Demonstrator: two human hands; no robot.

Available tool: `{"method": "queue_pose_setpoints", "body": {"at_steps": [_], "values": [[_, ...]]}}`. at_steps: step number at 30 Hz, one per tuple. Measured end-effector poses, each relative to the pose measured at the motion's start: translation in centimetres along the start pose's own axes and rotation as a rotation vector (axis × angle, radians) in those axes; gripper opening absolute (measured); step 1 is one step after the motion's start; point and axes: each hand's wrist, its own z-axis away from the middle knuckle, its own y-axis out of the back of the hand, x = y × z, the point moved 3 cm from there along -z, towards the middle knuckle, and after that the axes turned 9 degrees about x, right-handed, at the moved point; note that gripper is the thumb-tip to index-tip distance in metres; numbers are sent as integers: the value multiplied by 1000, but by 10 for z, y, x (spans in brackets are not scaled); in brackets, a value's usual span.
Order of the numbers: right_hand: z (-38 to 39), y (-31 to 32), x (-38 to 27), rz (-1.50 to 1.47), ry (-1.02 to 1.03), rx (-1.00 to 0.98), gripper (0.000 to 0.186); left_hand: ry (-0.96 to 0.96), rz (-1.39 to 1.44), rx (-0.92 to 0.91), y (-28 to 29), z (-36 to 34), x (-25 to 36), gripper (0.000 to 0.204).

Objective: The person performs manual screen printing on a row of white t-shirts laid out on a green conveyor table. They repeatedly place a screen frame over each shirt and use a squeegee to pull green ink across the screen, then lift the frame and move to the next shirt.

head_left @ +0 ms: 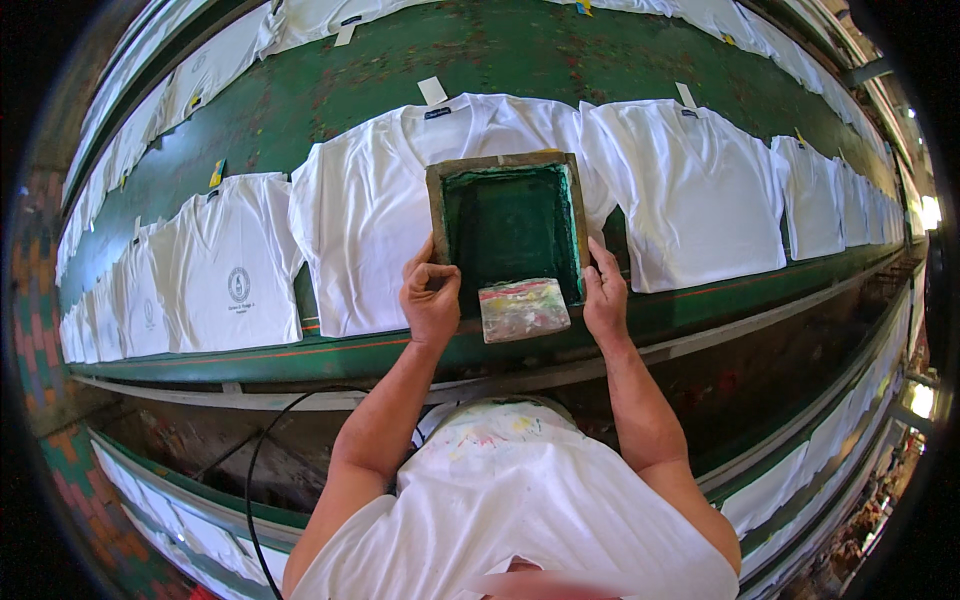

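Observation:
A square screen-printing frame (pixel 436 195) with a green, ink-coated inside is over a white V-neck T-shirt (pixel 360 230) in the middle. My left hand (pixel 433 290) grips the frame's lower left side, its fingers curled. My right hand (pixel 604 290) holds the right side, thumb along the edge. A paint-smeared squeegee (pixel 523 315) lies across the frame's lower edge, between my hands. Whether the frame rests on the shirt or hangs just above it, I cannot tell.
The long green table (pixel 480 55) bears rows of white shirts, some at left with dark round prints (pixel 238 287). Small tags (pixel 432 90) stand above the shirts. A rail (pixel 300 398) runs along the near edge. A black cable (pixel 252 490) hangs at lower left, and more shirts lie on tables behind me.

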Motion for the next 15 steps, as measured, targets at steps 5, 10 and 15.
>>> {"method": "queue_pose_setpoints", "body": {"at_steps": [5, 10, 15], "values": [[-1, -1, -2, 39, 28, 9, 48, 70, 44, 1, 0, 2, -2, 12], [-1, -2, 0, 46, 38, 17, 48, 69, 44, 0, -1, 1, -5, 11], [-4, 0, 0, 54, 47, -4, 49, 91, 4, -10, 1, 1, -8, 8]]}}
